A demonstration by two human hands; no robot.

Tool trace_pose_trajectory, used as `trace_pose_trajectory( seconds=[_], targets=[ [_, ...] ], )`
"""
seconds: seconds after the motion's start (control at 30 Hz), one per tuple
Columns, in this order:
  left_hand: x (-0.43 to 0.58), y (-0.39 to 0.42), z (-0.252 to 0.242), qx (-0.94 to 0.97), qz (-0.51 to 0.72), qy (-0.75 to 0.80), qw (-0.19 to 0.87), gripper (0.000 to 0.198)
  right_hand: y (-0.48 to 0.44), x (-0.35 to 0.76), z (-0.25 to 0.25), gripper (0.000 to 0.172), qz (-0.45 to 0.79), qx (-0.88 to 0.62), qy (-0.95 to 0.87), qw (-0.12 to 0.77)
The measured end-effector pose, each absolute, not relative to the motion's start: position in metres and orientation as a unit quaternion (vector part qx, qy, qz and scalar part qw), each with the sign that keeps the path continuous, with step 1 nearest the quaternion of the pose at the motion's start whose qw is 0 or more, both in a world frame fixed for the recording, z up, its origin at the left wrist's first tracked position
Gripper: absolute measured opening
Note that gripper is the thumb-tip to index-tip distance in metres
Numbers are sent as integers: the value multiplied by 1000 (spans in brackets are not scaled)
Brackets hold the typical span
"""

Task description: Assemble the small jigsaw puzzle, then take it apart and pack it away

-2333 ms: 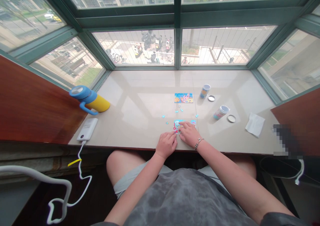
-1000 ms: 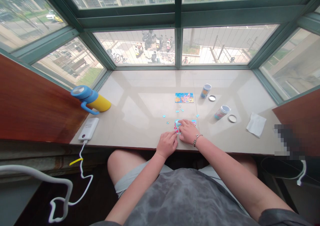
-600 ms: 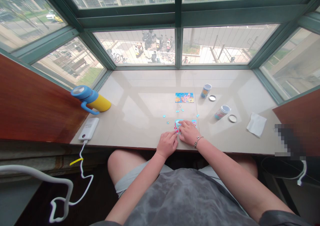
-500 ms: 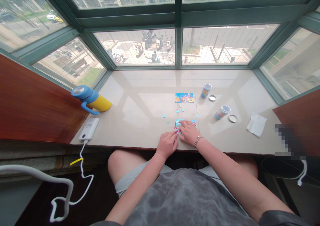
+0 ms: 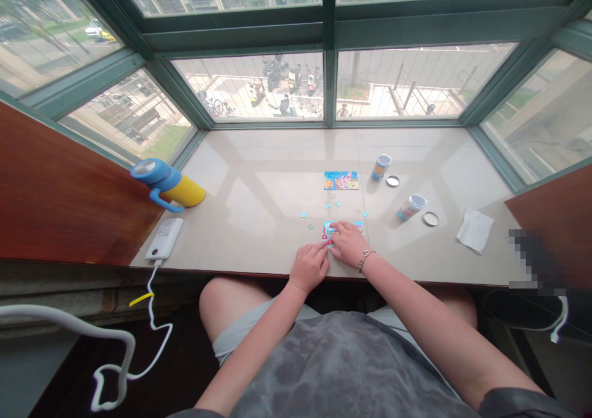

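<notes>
Near the front edge of the sill lies a small, colourful jigsaw puzzle (image 5: 326,228), partly covered by my hands. My right hand (image 5: 349,244), with a bracelet at its wrist, rests over the puzzle with bent fingers gripping at it. Against the puzzle's lower left corner, my left hand (image 5: 311,266) is closed, its fingertips pressed together at the edge. Whether a single piece is between the fingers is hidden. Several loose blue puzzle pieces (image 5: 304,215) are scattered beyond and to the left. Farther back lies an assembled rectangular puzzle (image 5: 341,180).
Two small cans (image 5: 381,168) (image 5: 411,208) stand to the right, each with a round lid (image 5: 393,182) (image 5: 430,219) beside it. A white tissue (image 5: 475,230) lies farther right. At the left are a blue-and-yellow bottle (image 5: 185,187) and a white power bank (image 5: 165,239) with a cable.
</notes>
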State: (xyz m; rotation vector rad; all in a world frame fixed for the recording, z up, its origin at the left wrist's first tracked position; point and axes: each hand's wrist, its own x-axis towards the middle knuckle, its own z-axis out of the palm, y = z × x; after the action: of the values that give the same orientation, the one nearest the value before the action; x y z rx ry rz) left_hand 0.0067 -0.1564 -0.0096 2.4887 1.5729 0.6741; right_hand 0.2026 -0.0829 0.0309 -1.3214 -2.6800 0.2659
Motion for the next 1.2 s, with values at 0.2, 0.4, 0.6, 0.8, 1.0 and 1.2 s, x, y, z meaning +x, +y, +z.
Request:
trace_pose_trajectory(
  seconds=[0.2, 0.4, 0.6, 0.8, 1.0, 1.2],
  targets=[
    [8, -157, -10, 820, 224, 522, 68, 32, -83, 199, 34, 16, 83, -442, -890, 69],
    [7, -158, -10, 815, 232, 525, 79, 40, -88, 214, 28, 13, 113, -456, -872, 138],
    [6, -158, -10, 820, 227, 520, 78, 43, -108, 252, 16, 16, 105, -549, -803, 208],
    [6, -158, -11, 822, 220, 521, 72, 43, -137, 261, 10, 21, 83, -573, -787, 215],
    [8, -158, -10, 820, 220, 523, 73, 40, -147, 255, 3, 27, 70, -576, -785, 219],
    [7, -156, -7, 805, 261, 523, 104, 40, -148, 254, -3, 36, 65, -579, -783, 216]
  ],
)
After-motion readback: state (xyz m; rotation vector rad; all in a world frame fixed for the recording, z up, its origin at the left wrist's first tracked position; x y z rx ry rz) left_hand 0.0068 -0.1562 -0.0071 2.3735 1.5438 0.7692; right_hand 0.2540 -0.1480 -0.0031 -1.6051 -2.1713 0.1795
